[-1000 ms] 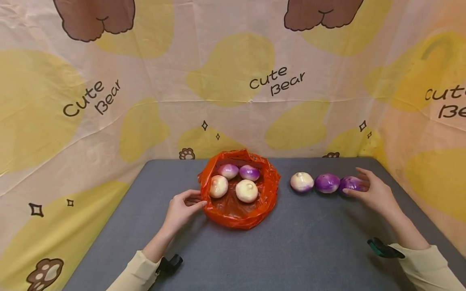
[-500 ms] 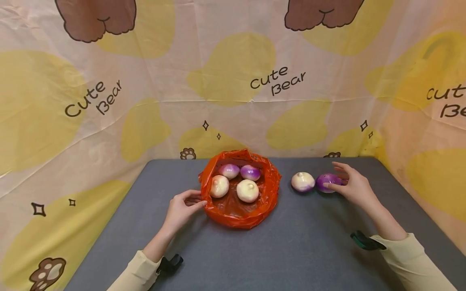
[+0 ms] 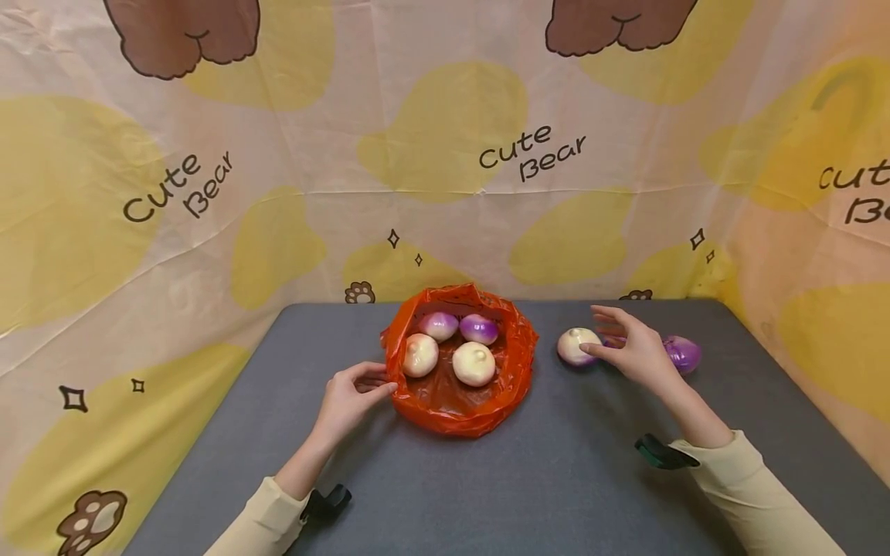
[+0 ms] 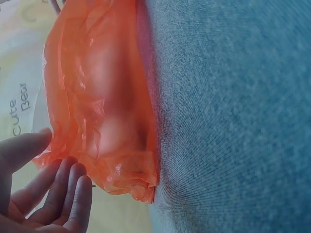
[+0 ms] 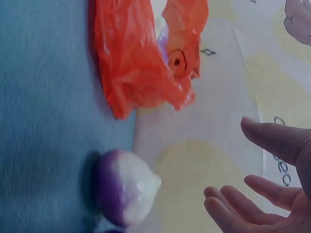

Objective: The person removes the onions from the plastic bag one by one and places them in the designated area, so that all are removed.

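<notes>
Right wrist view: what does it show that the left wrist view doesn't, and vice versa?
Only the right wrist view: the right hand, a glossy, round, white-and-purple vegetable on the blue-grey tabletop, a purple sliver at the bottom edge, and pale and purple contents inside the orange-red plastic bag.

Only the left wrist view: the left hand, thumb and fingertips at that bag, and blurred pale bulges behind its film.

Both: bag, tabletop, pale printed cloth.

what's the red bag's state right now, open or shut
Open: in the head view, the red bag has its mouth spread wide, showing four onion-like bulbs inside.
</notes>
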A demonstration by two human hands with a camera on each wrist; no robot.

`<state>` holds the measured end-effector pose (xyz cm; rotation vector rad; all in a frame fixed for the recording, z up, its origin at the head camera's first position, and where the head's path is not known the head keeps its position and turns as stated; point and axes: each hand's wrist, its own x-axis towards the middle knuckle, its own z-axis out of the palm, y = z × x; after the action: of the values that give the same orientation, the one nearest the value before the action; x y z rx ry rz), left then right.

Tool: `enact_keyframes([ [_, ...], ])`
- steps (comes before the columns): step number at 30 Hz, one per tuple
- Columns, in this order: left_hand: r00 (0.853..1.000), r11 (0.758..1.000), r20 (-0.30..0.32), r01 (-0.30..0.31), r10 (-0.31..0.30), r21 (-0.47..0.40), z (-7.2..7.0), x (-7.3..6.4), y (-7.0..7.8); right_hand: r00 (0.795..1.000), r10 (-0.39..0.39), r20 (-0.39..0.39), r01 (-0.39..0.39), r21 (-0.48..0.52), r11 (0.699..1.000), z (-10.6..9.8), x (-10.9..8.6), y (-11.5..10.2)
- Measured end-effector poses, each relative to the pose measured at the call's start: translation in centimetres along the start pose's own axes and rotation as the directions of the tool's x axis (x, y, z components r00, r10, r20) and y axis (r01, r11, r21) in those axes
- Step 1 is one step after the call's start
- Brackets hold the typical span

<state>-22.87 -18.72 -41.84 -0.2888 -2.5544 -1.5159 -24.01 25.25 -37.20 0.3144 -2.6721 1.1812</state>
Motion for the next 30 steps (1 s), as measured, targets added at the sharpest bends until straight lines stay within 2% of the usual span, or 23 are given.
enact_keyframes([
  [5,0.999,1.0,0.02,0.024,-0.025,0.013,-0.3,-0.7,2.6,0.999,-0.016,0.032,0.014,0.07,0.997,1.6,0.6,-0.4],
  [10,1.0,1.0,0.01,0.028,-0.028,-0.001,0.2,0.0,0.2,0.998,-0.02,0.066,0.01,0.159,0.987,3.2,1.2,-1.0],
  [13,1.0,1.0,0.003,0.031,-0.031,0.001,0.4,0.3,-0.9,0.997,-0.022,0.074,0.009,0.167,0.986,4.1,1.5,-1.5],
  [17,1.0,1.0,0.001,0.023,-0.023,-0.003,0.5,0.3,-1.3,0.996,-0.025,0.082,0.011,0.161,0.987,5.3,1.9,-2.0],
  [24,1.0,1.0,-0.004,0.018,-0.018,-0.006,0.5,0.2,-1.3,0.992,-0.057,0.115,0.023,0.273,0.962,7.2,2.6,-2.6],
  [30,1.0,1.0,0.002,0.015,-0.015,-0.013,0.5,0.2,-1.3,0.99,-0.086,0.109,0.051,0.288,0.956,8.8,3.3,-2.7],
])
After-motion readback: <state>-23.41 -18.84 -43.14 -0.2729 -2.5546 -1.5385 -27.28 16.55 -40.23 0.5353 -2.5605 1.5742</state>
